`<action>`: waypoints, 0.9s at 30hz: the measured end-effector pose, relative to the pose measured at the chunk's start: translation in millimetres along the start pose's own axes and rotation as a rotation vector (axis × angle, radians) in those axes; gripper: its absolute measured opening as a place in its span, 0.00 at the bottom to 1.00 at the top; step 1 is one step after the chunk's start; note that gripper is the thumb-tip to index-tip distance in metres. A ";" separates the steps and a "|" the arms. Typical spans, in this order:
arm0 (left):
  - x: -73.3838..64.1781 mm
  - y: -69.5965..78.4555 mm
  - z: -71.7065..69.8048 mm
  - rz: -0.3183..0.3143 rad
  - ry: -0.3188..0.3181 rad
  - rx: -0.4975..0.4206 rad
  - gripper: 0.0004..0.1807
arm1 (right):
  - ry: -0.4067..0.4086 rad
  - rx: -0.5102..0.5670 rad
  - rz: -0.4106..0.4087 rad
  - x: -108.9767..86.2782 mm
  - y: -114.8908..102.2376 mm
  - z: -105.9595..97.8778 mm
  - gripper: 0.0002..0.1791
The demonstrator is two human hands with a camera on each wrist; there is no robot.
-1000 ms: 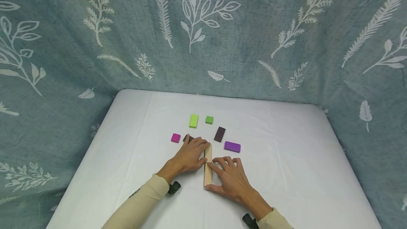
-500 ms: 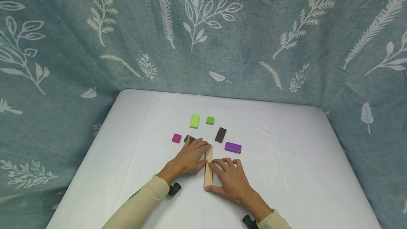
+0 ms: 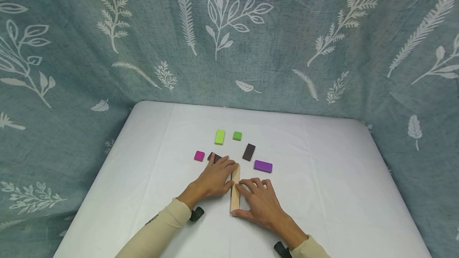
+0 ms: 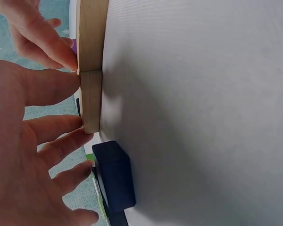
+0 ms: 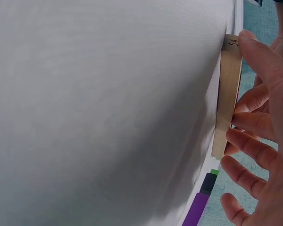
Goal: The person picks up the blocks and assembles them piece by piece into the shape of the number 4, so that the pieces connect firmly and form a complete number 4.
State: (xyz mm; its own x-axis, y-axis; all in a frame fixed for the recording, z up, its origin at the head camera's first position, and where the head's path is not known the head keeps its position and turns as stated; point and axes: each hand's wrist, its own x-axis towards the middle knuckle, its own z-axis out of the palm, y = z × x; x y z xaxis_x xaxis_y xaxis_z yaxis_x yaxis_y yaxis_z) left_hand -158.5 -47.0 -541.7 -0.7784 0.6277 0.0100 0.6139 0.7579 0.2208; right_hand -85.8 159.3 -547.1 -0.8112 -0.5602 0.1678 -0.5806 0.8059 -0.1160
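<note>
Two pale wooden blocks lie end to end in a line on the white table, the near block (image 3: pixel 235 201) and the far block (image 3: pixel 235 173). My left hand (image 3: pixel 213 177) pinches the far block lengthwise, thumb at the seam and fingertips at its far end. On the near block, my right hand (image 3: pixel 261 201) has its thumb at the near end and its index fingertip by the seam. Handwritten marks show on that block's end face (image 5: pixel 231 42) in the right wrist view. A dark block (image 4: pixel 114 176) sits just beyond the left fingers, partly hidden in the head view.
Past the hands lie a magenta block (image 3: pixel 199 155), a lime block (image 3: pixel 220 137), a small green block (image 3: pixel 237 135), another dark block (image 3: pixel 249 152) and a purple block (image 3: pixel 263 166). A patterned teal curtain (image 3: pixel 201 79) hangs around the table (image 3: pixel 340 162).
Both hands keep their hold on the wooden blocks with almost no movement. The head view has shifted very slightly.
</note>
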 end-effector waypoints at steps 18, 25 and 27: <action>0.8 -2.0 -1.2 0.007 -0.011 0.010 0.31 | 0.007 0.066 0.048 -1.6 3.9 3.8 0.54; 0.2 -1.9 0.9 0.001 -0.014 0.002 0.32 | -0.004 0.054 0.025 -0.4 3.4 3.9 0.51; -0.2 -1.5 1.1 0.002 -0.012 0.002 0.31 | -0.012 0.051 0.022 -0.5 2.8 3.4 0.50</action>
State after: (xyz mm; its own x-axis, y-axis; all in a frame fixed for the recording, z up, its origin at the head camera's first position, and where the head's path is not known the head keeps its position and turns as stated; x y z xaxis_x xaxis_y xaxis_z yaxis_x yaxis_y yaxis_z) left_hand -159.1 -48.1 -543.1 -0.7757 0.6311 -0.0017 0.6155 0.7571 0.2189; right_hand -87.2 161.1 -550.8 -0.8244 -0.5451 0.1527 -0.5652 0.8074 -0.1693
